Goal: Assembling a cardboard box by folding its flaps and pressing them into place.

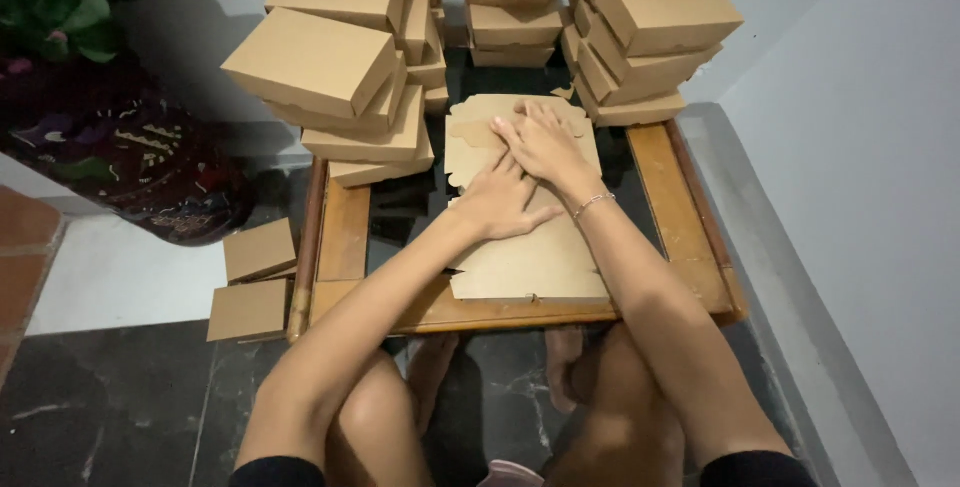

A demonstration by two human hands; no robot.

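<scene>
Beyond both hands, three leaning stacks of folded brown cardboard boxes (345, 67) crowd the far edge of the low wooden-framed table with a dark glass top (685, 217). The stack left of the left hand is the largest and looks the least steady, its upper boxes skewed and overhanging. A hard push on the table could, I judge, tip it toward the hands or off the table's left side. The stack just past the right hand (650, 27) also juts outward and sits near the fingertips, so a forward slide of that hand might knock its lowest box.

Under both hands lies the flat die-cut brown cardboard sheet (530, 247), spread on the table from the near edge up to the stacks. Its near edge hangs slightly over the frame, so uneven pressure could make it skid toward the person's knees, or crease off the scored line.

The left hand (497, 202) lies open, palm down, fingers spread on the middle of the sheet. The right hand (545, 142) is likewise open and flat, pressing the sheet's far part, its fingers overlapping those of the left. Neither grips anything.

Left of the left arm, on the dark floor, lie two small flat brown cardboard pieces (255, 282), well apart from the hands and easy to step on or scatter.
</scene>
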